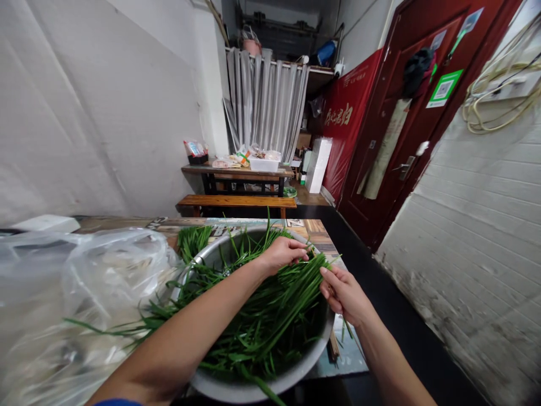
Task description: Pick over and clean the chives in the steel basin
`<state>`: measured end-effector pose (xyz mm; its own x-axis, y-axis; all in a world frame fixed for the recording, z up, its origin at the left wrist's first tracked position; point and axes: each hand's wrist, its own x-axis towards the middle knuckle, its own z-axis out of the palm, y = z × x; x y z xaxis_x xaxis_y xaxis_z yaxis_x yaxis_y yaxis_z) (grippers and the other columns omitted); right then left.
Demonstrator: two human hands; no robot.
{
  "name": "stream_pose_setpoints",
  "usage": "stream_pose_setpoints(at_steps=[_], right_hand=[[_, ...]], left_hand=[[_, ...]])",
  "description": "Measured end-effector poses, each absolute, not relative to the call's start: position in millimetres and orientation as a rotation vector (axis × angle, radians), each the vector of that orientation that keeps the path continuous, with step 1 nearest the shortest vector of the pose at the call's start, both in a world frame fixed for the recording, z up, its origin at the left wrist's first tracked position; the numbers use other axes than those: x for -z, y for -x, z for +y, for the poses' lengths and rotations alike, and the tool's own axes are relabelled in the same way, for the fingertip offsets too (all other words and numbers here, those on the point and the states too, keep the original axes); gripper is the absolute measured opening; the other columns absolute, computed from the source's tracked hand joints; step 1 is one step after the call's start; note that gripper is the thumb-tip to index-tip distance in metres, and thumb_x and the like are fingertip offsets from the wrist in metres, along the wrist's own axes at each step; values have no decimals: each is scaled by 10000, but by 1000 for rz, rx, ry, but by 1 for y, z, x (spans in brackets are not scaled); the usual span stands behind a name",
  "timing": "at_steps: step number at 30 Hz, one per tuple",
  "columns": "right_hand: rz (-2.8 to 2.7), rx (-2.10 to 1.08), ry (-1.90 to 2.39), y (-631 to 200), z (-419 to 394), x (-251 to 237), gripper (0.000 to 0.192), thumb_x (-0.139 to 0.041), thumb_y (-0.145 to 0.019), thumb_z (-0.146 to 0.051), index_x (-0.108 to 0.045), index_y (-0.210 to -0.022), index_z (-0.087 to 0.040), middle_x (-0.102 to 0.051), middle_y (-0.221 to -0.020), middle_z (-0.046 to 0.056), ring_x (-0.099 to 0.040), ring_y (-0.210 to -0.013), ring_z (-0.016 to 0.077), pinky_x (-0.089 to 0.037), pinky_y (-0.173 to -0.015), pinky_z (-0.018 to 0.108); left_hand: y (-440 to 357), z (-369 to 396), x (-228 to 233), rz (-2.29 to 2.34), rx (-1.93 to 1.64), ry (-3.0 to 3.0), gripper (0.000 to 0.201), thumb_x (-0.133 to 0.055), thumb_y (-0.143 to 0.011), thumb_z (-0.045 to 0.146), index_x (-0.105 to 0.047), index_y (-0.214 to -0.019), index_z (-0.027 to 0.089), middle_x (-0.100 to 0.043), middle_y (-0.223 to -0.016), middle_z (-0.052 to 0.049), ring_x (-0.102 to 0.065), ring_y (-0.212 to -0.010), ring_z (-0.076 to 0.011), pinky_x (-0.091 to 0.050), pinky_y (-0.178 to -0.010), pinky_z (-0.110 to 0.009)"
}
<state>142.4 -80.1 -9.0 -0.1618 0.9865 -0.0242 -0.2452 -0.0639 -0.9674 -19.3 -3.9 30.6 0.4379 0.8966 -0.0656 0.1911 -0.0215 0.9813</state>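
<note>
Head view, one frame. Large round metal basin (236, 389), dull grey with a smooth rolled rim, sits on the near tabletop (321, 234). The tabletop surface is worn and printed or patterned, and its right edge runs beside a dark floor.

The basin is filled with a loose heap of garlic chives (270, 316): long, flat, narrow green blades, limp, lying mostly on a diagonal from lower left to upper right. Some blades spill over the left rim onto the tabletop. A second small tuft of chives (192, 239) lies just beyond the far rim.

Left hand (283, 254) reaches across the basin, grip narrow, fingers pinched closed on the upper ends of a bundle of chives. Right hand (344, 293) is at the right rim, thumb and fingers closed on the same bundle lower down, with a few blades hanging below the hand.

Left of the basin is a crumpled clear plastic bag (110, 265), glossy and translucent; contents cannot be told.

Background: a wooden table (236, 172) carrying packets and a white tub, a wooden bench (236, 201) in front of it, a grey pleated curtain (266, 101) and a red door (406, 113).
</note>
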Motion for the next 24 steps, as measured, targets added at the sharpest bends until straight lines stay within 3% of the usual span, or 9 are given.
stream_pose_setpoints(at_steps=[17,24], right_hand=[[-1105,-1509,952,-144,-80,11,302,-607,-764,-430,-453,-688,-181,-520,-415,-87,-254,-190,-5,-111,-220,116],[-1102,-1516,962,-144,-79,13,353,-605,-755,-454,-459,-606,-169,-478,-385,-86,-245,-189,-7,-95,-220,126]], left_hand=[[14,-6,-28,995,-841,-1485,231,-603,-685,192,-690,-868,81,-670,-708,-62,-429,-485,-56,-309,-464,-187],[14,-7,-28,1040,-850,-1564,281,-614,-658,151,-688,-915,68,-687,-725,-71,-494,-519,-84,-385,-512,-204]])
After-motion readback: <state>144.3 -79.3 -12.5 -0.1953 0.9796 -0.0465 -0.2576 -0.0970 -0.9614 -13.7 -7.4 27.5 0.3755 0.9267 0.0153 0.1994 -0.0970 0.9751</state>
